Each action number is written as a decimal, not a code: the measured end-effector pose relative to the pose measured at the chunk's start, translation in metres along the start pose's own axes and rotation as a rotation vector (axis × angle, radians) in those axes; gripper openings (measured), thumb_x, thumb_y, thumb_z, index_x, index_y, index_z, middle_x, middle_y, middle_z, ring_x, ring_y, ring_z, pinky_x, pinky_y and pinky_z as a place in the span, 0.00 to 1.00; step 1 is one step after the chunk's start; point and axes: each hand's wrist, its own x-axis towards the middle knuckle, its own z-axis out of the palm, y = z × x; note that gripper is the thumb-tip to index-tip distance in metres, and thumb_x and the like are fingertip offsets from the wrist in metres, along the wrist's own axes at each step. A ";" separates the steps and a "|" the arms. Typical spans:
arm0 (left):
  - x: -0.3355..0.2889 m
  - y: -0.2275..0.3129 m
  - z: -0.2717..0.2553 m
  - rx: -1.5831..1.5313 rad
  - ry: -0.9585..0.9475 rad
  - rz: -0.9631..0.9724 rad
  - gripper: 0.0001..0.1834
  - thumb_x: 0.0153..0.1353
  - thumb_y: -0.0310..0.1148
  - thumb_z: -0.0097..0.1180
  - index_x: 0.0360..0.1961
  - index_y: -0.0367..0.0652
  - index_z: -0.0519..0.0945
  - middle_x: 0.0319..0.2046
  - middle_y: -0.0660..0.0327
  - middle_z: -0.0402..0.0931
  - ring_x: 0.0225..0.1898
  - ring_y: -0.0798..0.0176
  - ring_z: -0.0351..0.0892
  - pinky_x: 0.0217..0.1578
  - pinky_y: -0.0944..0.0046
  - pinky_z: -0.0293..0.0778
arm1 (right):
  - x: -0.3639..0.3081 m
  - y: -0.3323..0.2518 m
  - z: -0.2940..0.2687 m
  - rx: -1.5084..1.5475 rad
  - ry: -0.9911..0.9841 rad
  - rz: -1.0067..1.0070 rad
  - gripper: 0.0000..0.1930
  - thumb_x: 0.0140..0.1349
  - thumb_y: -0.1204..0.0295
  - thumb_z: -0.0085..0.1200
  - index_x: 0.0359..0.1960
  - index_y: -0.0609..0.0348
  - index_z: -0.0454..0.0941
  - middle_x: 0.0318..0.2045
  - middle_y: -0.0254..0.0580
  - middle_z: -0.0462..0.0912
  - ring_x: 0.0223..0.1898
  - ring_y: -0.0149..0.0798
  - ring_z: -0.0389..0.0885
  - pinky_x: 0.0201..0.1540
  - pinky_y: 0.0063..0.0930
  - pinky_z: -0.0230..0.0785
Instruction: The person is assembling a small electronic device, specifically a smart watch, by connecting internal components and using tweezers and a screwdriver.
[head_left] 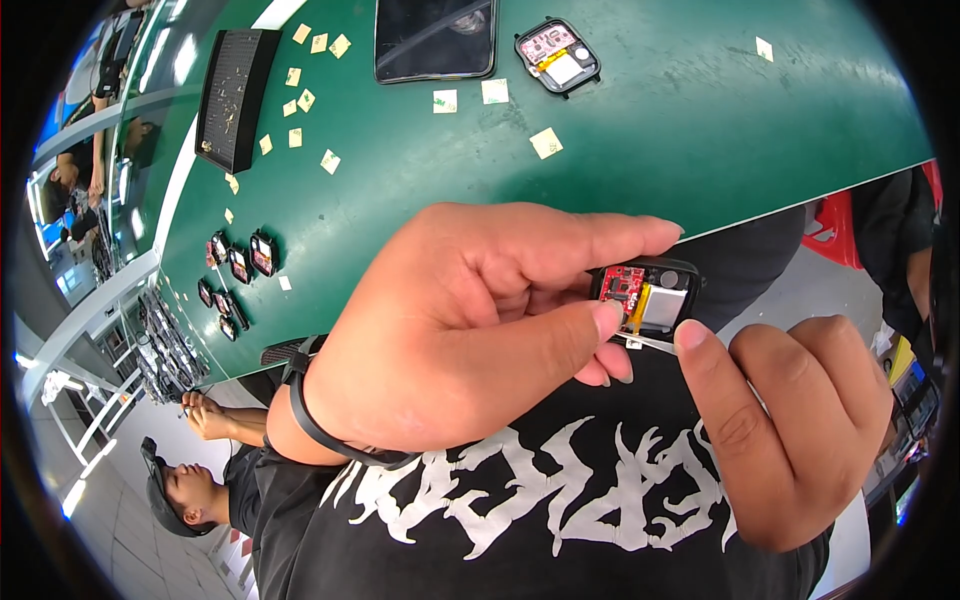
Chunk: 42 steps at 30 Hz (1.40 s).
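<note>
My left hand (450, 320), with a black band at its wrist, grips a small black square device housing (684, 270) between thumb and fingers. The housing lies open, facing up. Inside it sit a red circuit board (622, 283), a silver battery (662, 309) and a strip of yellow tape. From the other side, my right hand (800, 430) pinches a pair of fine tweezers (655, 343). Their tips reach the housing's near edge, beside my left thumb and a small white part (634, 344). My left thumb hides part of the board.
On the green table (400, 150) beyond lie a dark-screened tablet (435, 40), another open housing (557, 58) and scattered pale yellow squares (546, 143). A black tray (237, 100) and several small open devices (263, 253) are at left. A co-worker (195, 490) sits at lower left.
</note>
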 end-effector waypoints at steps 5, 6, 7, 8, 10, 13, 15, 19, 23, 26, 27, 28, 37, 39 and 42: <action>-0.002 -0.003 -0.001 0.023 0.028 0.010 0.21 0.69 0.18 0.50 0.63 0.28 0.73 0.41 0.52 0.85 0.37 0.66 0.87 0.39 0.70 0.83 | -0.001 -0.003 0.004 0.015 -0.002 0.031 0.25 0.35 0.71 0.60 0.40 0.71 0.85 0.24 0.44 0.74 0.21 0.37 0.66 0.19 0.25 0.52; -0.003 -0.001 -0.001 -0.005 0.034 -0.006 0.21 0.69 0.18 0.50 0.63 0.29 0.73 0.41 0.52 0.85 0.37 0.66 0.87 0.39 0.70 0.83 | -0.001 -0.004 0.005 0.012 0.001 0.047 0.25 0.35 0.71 0.60 0.40 0.71 0.84 0.24 0.44 0.74 0.21 0.37 0.66 0.19 0.25 0.52; -0.003 0.000 -0.001 -0.030 0.034 -0.024 0.21 0.69 0.18 0.49 0.63 0.29 0.73 0.41 0.53 0.85 0.37 0.66 0.87 0.39 0.70 0.83 | -0.002 -0.003 0.004 0.008 0.000 0.053 0.25 0.35 0.71 0.60 0.40 0.71 0.84 0.24 0.44 0.74 0.21 0.37 0.66 0.19 0.25 0.52; -0.002 -0.001 0.000 -0.029 0.027 -0.025 0.21 0.69 0.18 0.49 0.63 0.29 0.73 0.41 0.53 0.85 0.37 0.66 0.87 0.39 0.70 0.83 | -0.003 -0.002 0.003 -0.009 0.005 0.042 0.25 0.35 0.71 0.60 0.39 0.71 0.84 0.24 0.44 0.74 0.21 0.37 0.65 0.19 0.25 0.52; -0.002 -0.005 -0.001 -0.017 0.020 0.024 0.21 0.70 0.19 0.49 0.63 0.29 0.73 0.41 0.53 0.85 0.37 0.66 0.87 0.40 0.71 0.83 | -0.004 -0.001 0.004 -0.020 0.012 0.023 0.25 0.35 0.71 0.59 0.39 0.71 0.84 0.24 0.44 0.74 0.21 0.36 0.65 0.18 0.25 0.52; -0.005 -0.004 -0.001 0.014 0.022 0.029 0.21 0.70 0.19 0.50 0.63 0.29 0.73 0.41 0.53 0.85 0.37 0.67 0.86 0.40 0.71 0.83 | -0.003 -0.001 0.003 -0.029 0.012 -0.001 0.24 0.36 0.72 0.59 0.39 0.71 0.84 0.24 0.44 0.74 0.21 0.36 0.65 0.18 0.24 0.52; -0.005 -0.005 0.000 0.022 0.034 0.045 0.21 0.70 0.19 0.50 0.63 0.28 0.73 0.41 0.53 0.85 0.37 0.68 0.86 0.41 0.71 0.83 | -0.003 -0.002 0.003 -0.045 0.010 -0.020 0.24 0.36 0.72 0.59 0.39 0.72 0.84 0.24 0.44 0.74 0.21 0.37 0.66 0.18 0.24 0.52; -0.007 -0.006 0.001 0.061 0.047 0.073 0.20 0.70 0.19 0.50 0.63 0.28 0.74 0.41 0.54 0.84 0.36 0.69 0.86 0.41 0.71 0.82 | -0.003 -0.001 0.004 -0.039 0.016 -0.030 0.24 0.36 0.71 0.59 0.39 0.72 0.84 0.24 0.45 0.74 0.21 0.37 0.66 0.18 0.24 0.51; -0.006 -0.002 0.004 0.084 0.011 0.073 0.20 0.70 0.18 0.50 0.62 0.28 0.74 0.41 0.54 0.84 0.37 0.69 0.86 0.41 0.71 0.82 | -0.006 -0.004 -0.001 -0.037 0.022 -0.003 0.24 0.36 0.71 0.59 0.39 0.72 0.84 0.24 0.45 0.74 0.21 0.37 0.66 0.17 0.24 0.51; -0.007 -0.005 0.004 0.100 0.032 0.067 0.20 0.70 0.19 0.49 0.63 0.28 0.74 0.41 0.55 0.84 0.37 0.70 0.86 0.41 0.71 0.82 | -0.008 0.000 0.006 -0.009 0.037 -0.015 0.24 0.36 0.71 0.59 0.39 0.72 0.84 0.24 0.45 0.74 0.21 0.37 0.66 0.18 0.24 0.51; -0.007 -0.007 0.003 0.107 0.028 0.085 0.20 0.71 0.19 0.49 0.63 0.28 0.74 0.41 0.55 0.84 0.37 0.70 0.85 0.41 0.71 0.82 | -0.008 0.000 0.005 -0.007 0.039 -0.012 0.25 0.36 0.71 0.59 0.40 0.72 0.84 0.24 0.45 0.74 0.21 0.37 0.66 0.18 0.24 0.52; -0.008 -0.007 0.003 0.114 0.023 0.104 0.20 0.71 0.19 0.49 0.63 0.29 0.74 0.41 0.55 0.84 0.38 0.70 0.85 0.41 0.71 0.82 | -0.008 0.000 0.005 -0.007 0.041 -0.013 0.25 0.36 0.71 0.59 0.40 0.72 0.84 0.24 0.45 0.74 0.21 0.37 0.66 0.18 0.24 0.52; -0.008 -0.001 0.012 0.100 0.039 0.059 0.20 0.71 0.19 0.49 0.63 0.29 0.74 0.42 0.54 0.85 0.37 0.69 0.85 0.41 0.71 0.82 | -0.017 0.005 0.001 -0.032 0.112 -0.032 0.25 0.35 0.70 0.59 0.40 0.69 0.86 0.26 0.45 0.77 0.22 0.37 0.66 0.19 0.25 0.52; -0.008 -0.001 0.012 0.108 0.032 0.057 0.20 0.71 0.18 0.48 0.62 0.29 0.74 0.43 0.54 0.84 0.37 0.69 0.85 0.41 0.70 0.82 | -0.019 0.008 0.001 -0.046 0.130 -0.090 0.24 0.35 0.71 0.59 0.39 0.68 0.86 0.27 0.45 0.78 0.23 0.37 0.67 0.20 0.26 0.52; -0.008 -0.001 0.015 0.102 0.035 0.049 0.20 0.71 0.18 0.48 0.62 0.29 0.74 0.45 0.52 0.84 0.37 0.68 0.86 0.41 0.70 0.83 | -0.020 0.008 0.000 -0.039 0.105 -0.093 0.24 0.36 0.71 0.60 0.40 0.68 0.86 0.28 0.46 0.79 0.23 0.38 0.68 0.20 0.26 0.53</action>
